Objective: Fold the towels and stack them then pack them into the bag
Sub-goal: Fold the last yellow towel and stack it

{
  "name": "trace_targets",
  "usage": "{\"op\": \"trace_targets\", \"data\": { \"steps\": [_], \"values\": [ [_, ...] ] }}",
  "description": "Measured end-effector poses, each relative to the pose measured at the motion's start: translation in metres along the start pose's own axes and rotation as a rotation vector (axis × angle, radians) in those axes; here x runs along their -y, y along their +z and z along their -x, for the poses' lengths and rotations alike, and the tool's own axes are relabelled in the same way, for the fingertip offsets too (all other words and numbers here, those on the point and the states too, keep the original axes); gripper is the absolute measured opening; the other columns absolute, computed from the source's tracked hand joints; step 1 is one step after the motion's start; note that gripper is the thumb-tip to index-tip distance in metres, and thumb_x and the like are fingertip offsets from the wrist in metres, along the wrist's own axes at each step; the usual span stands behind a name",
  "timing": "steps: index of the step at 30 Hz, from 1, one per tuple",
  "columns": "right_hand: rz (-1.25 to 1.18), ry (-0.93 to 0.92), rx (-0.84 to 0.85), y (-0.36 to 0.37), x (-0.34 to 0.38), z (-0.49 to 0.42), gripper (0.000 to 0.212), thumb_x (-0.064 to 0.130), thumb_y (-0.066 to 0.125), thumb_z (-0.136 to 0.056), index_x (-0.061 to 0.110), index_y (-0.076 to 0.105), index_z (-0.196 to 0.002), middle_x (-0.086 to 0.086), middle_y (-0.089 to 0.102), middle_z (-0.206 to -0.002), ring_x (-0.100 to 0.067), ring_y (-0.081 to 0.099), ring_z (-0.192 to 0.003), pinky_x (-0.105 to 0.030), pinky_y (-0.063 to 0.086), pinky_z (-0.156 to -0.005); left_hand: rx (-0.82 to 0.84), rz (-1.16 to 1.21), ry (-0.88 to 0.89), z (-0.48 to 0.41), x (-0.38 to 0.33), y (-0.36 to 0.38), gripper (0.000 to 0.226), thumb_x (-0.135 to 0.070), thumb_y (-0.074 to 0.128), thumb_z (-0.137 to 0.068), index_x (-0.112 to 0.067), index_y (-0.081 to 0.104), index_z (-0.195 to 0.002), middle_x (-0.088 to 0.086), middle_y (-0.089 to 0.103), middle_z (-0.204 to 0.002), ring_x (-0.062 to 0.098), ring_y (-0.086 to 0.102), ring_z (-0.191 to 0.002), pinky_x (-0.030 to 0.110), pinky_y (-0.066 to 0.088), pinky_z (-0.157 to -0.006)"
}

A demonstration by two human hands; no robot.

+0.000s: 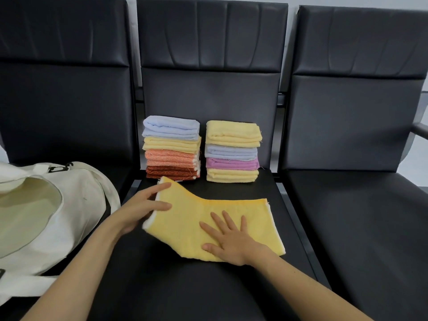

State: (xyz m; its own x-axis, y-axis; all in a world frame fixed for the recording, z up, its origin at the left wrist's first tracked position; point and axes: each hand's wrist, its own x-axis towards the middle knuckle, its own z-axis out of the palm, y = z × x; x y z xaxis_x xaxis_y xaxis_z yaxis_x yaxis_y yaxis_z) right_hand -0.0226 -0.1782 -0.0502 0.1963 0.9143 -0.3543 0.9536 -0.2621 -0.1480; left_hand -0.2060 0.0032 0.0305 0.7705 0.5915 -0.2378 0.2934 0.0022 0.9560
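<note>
Black padded seat (208, 288): right hand (228, 239) presses fuzzy yellow towel (185, 218) flat.

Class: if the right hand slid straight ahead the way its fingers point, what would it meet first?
Past the yellow towel it presses, probably the right stack's bottom yellow towel, near the gap between stacks; the exact line is unclear.

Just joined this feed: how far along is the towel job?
Done: a left stack and a right stack of folded towels stand on the seat. In hand: a yellow towel, right hand pressing it flat, left hand holding its raised end. Left: fold it, stack it, pack everything into the open bag, which shows no towels.
</note>
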Motion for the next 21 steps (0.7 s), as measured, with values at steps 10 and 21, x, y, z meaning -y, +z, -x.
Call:
{"op": "trace_targets", "data": {
  "steps": [10,21],
  "values": [
    [-0.074,-0.079,-0.027,0.006,0.037,0.005,0.08,0.075,0.003,-0.083,0.037,-0.012,-0.15,0.004,-0.017,-0.16,-0.023,-0.026,-0.144,-0.062,-0.017,-0.11,0.174,-0.13,0.0,0.007,-0.035,0.079,0.076,-0.001,0.069,-0.08,-0.028,0.039,-0.144,0.0,0.046,-0.131,0.011,0.062,-0.096,0.027,0.054,-0.079],
    [-0.285,0.06,0.049,-0.023,-0.04,0.055,0.066,0.04,0.055,-0.094,0.03,0.023,-0.151,0.009,0.008,-0.161,-0.015,0.002,-0.148,-0.038,0.012,-0.12,0.143,-0.219,-0.063,-0.007,-0.032,0.118,0.076,-0.007,0.069,-0.078,-0.023,0.038,-0.146,0.01,0.054,-0.121,0.014,0.062,-0.082,0.024,0.052,-0.071]
  ]
}}
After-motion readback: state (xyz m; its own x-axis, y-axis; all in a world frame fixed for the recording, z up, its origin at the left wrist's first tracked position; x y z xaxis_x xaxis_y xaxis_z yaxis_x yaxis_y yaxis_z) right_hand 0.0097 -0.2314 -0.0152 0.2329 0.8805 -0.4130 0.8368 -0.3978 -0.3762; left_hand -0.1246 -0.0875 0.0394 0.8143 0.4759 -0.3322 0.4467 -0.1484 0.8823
